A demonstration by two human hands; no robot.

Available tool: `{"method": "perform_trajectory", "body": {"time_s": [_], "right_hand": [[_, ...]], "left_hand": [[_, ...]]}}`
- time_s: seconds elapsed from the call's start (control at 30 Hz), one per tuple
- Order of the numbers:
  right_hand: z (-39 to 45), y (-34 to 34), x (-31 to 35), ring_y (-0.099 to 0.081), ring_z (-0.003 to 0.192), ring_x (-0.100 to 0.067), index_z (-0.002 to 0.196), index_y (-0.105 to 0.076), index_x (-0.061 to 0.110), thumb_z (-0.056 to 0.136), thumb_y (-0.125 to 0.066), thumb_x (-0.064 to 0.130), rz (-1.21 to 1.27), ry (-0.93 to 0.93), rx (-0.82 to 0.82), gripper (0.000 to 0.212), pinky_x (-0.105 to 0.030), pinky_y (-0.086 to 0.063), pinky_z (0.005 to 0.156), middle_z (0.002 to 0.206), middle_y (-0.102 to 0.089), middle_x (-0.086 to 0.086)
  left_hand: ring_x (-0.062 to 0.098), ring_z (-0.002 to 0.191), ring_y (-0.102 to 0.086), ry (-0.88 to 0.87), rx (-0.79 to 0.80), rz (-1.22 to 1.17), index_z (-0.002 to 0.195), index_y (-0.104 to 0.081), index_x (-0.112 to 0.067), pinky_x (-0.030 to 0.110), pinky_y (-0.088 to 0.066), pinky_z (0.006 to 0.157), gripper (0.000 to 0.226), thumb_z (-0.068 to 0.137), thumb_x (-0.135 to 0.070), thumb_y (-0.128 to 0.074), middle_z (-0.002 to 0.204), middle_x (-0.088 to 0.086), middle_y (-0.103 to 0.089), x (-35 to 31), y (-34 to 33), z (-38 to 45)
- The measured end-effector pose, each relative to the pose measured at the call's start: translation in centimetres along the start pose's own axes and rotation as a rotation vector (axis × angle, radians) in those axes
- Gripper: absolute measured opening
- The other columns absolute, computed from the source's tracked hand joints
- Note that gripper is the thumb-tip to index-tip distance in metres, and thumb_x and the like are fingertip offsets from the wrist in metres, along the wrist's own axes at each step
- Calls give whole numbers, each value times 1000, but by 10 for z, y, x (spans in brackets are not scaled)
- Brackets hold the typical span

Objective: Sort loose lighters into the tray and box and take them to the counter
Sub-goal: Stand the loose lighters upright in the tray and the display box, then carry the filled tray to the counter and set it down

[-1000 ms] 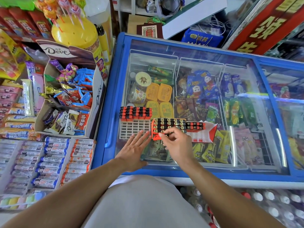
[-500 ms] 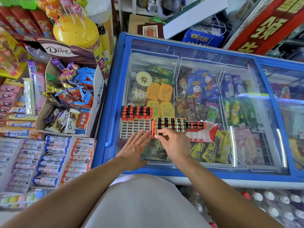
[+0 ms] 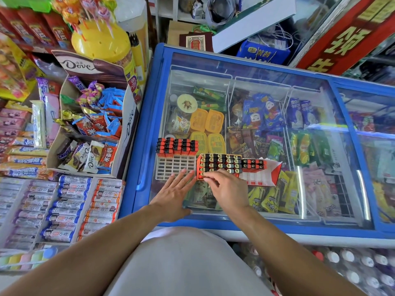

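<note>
A white grid tray [image 3: 174,166] lies on the freezer's glass lid, with orange-and-black lighters [image 3: 177,146] standing in its far rows and its near rows bare. To its right is an orange box [image 3: 259,175] packed with dark lighters [image 3: 220,164] seen end-on. My right hand [image 3: 227,189] is at the box's near left corner, fingertips pinched on a lighter in the front row. My left hand [image 3: 174,194] rests flat on the glass with fingers spread, just in front of the tray.
The blue chest freezer [image 3: 147,124] holds ice creams under sliding glass. A Dove carton of sweets [image 3: 92,133] and boxes of candy rolls [image 3: 70,206] crowd the left. Bottled water [image 3: 352,270] sits low at the right.
My right hand has shifted slightly left along the box's front row. The left hand has stayed flat on the glass.
</note>
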State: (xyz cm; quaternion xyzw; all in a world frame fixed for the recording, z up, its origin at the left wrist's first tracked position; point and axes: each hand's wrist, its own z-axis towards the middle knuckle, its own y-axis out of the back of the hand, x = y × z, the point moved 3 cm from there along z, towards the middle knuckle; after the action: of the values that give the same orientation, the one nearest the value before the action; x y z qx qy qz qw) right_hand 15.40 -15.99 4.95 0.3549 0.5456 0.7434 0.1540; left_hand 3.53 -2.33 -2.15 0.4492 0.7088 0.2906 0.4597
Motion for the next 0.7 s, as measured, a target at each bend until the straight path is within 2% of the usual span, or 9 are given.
{"method": "perform_trajectory", "body": {"time_s": [0.2,0.3,0.4,0.43,0.5,0.53,0.57,0.63,0.7], "right_hand": [[-9,-1,8,-49,65,7,102,-75,34,93,-68,40,83,-37,126,13,-9,-40,58,90,-71,18],[-30,-15,9,-59,73,3,111,-72,33,96,-63,41,229,-206,295,19,-8,-41,66,97,-73,18],[-52,-36,9,-61,85,3,130,-65,24,95,-65,38,435,-457,405,37,-11,-45,78,106,-73,12],[-57,-42,9,-62,89,1,135,-61,22,95,-65,38,491,-525,424,43,-13,-44,81,110,-72,9],[-65,-57,9,-63,90,-3,138,-58,19,95,-65,37,553,-606,441,46,-13,-44,77,111,-70,6],[-68,-64,9,-64,87,-2,137,-59,19,95,-65,37,557,-617,432,46,-13,-45,74,108,-69,7],[-70,-69,9,-65,85,-1,136,-60,20,95,-65,38,547,-616,417,45,-13,-48,73,107,-67,5],[-73,-77,10,-66,86,-5,139,-58,25,94,-66,39,503,-613,383,48,-20,-54,79,114,-61,0],[-72,-76,14,-65,94,-11,143,-53,27,94,-64,43,426,-605,359,53,-31,-55,84,122,-55,2]], "left_hand": [[17,147,37,-24,23,64,158,21,-24,36,25,118,110,91,-66,-55,161,-6,36,-2,-3,-11],[17,147,36,-23,51,38,158,22,-23,36,22,120,111,89,-68,-53,160,-6,38,-9,-12,-24],[9,150,29,-59,47,-103,161,13,-24,28,16,121,106,90,-63,-56,163,-10,28,-18,-20,-41],[5,152,20,-68,18,-191,162,3,-26,25,8,123,100,91,-58,-59,166,-13,18,-20,-21,-48],[1,151,-17,11,-169,-411,159,-29,-31,24,-22,121,78,92,-39,-68,166,-15,-19,-18,-17,-62],[3,142,-36,100,-319,-481,151,-45,-29,28,-35,116,67,90,-28,-72,156,-14,-41,-13,-15,-69],[7,130,-47,203,-465,-505,142,-55,-26,32,-43,110,58,88,-19,-73,143,-12,-54,-8,-13,-77],[11,116,-50,388,-618,-536,133,-59,-24,31,-45,98,49,88,-11,-71,125,-12,-59,-4,-11,-87],[8,111,-50,546,-602,-663,130,-56,-28,25,-40,87,46,90,-11,-67,122,-16,-53,-7,-11,-92]]}}
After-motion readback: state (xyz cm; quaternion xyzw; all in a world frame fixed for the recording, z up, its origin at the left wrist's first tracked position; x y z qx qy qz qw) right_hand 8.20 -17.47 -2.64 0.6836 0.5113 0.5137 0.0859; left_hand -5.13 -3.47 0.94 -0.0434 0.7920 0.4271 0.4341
